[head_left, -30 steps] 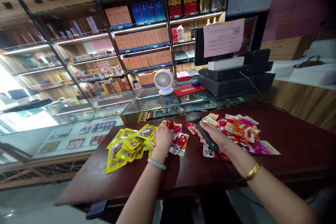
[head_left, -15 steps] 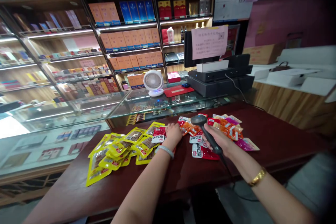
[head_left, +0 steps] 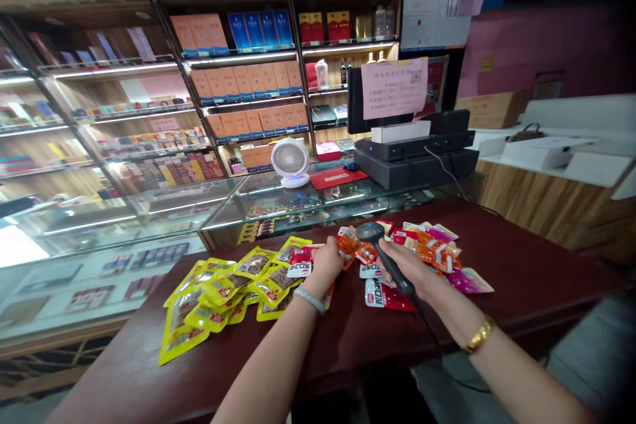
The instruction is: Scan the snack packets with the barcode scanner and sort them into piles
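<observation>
Both grips are clamped over the counter [head_left: 119,358] — left hand [head_left: 328,262] on an orange packet [head_left: 348,240], just left of the head of the scanner [head_left: 396,271]; right hand [head_left: 408,270] around its handle, which slants back toward the wearer.

A black corded scanner [head_left: 395,270] slants just beside a shiny orange packet [head_left: 348,240] — yellow packets [head_left: 223,288] lie overlapping farther left.

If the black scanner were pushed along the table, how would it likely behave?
The scanner should probably stay stiff; its handle looks like hard plastic. Its head is wider than the handle, so it may swivel. The trailing cord could tug it.
</observation>
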A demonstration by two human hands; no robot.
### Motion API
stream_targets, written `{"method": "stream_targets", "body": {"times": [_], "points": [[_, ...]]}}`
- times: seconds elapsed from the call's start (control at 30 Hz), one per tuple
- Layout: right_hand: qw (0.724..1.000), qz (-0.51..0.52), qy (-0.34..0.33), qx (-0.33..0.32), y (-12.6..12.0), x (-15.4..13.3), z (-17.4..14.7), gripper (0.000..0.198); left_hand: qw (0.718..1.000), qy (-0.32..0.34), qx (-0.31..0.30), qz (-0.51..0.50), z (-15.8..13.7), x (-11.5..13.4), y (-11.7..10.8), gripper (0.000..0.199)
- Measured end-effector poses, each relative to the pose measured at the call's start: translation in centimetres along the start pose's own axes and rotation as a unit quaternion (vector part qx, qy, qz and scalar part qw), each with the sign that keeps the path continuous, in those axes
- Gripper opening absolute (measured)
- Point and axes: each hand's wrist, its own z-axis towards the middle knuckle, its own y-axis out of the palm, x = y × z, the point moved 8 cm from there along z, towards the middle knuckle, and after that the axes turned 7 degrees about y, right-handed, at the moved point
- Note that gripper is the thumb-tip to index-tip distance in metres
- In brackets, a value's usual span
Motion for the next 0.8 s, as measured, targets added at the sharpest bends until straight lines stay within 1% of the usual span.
{"method": "stream_targets", "body": {"times": [0.13, 0.23, 0.33, 0.4, 0.47, 0.5, 0.6, 0.63, 0.7, 0.73, 0.8], "points": [[1.0, -0.017, 0.004, -0.006, 1.8, 0.1, 0.6, 0.038, 1.0, -0.011, 0.0, -0.006, -1.2, -1.3, -0.7, 0.046], [0.999, -0.016, 0.011, -0.028, 3.1, 0.3, 0.8, 0.037, 1.0, -0.014, 0.002, -0.009, -1.9, -2.2, -1.4, 0.046], [0.999, -0.011, 0.016, -0.048, 4.1, 0.6, 1.0, 0.037, 1.0, -0.023, 0.017, -0.005, -2.8, -3.4, -2.9, 0.05], [0.998, -0.011, 0.021, -0.051, 4.3, 0.6, 1.1, 0.038, 0.999, -0.033, 0.027, 0.011, -3.5, -4.5, -4.4, 0.058], [0.998, -0.011, 0.024, -0.049, 4.1, 0.6, 1.1, 0.04, 0.998, -0.036, 0.03, 0.04, -4.1, -5.8, -5.9, 0.064], [0.998, -0.01, 0.028, -0.047, 3.9, 0.7, 1.2, 0.041, 0.997, -0.039, 0.021, 0.057, -4.4, -6.6, -6.5, 0.062], [0.999, -0.006, 0.032, -0.038, 2.8, 0.7, 1.4, 0.042, 0.991, -0.051, -0.019, 0.121, -4.9, -9.0, -7.5, 0.048], [0.999, -0.003, 0.028, -0.037, 2.4, 0.7, 1.5, 0.041, 0.988, -0.054, -0.023, 0.142, -4.9, -9.6, -7.7, 0.045], [0.999, 0.006, 0.019, -0.033, 1.6, 0.6, 1.8, 0.041, 0.984, -0.051, -0.002, 0.171, -4.6, -9.7, -8.0, 0.045], [0.999, 0.01, 0.018, -0.031, 1.2, 0.7, 1.9, 0.04, 0.984, -0.042, 0.017, 0.174, -4.3, -9.2, -8.0, 0.045], [0.999, 0.013, 0.023, -0.027, 0.7, 0.8, 2.1, 0.04, 0.986, -0.017, 0.045, 0.159, -3.2, -7.5, -7.3, 0.042]]}}
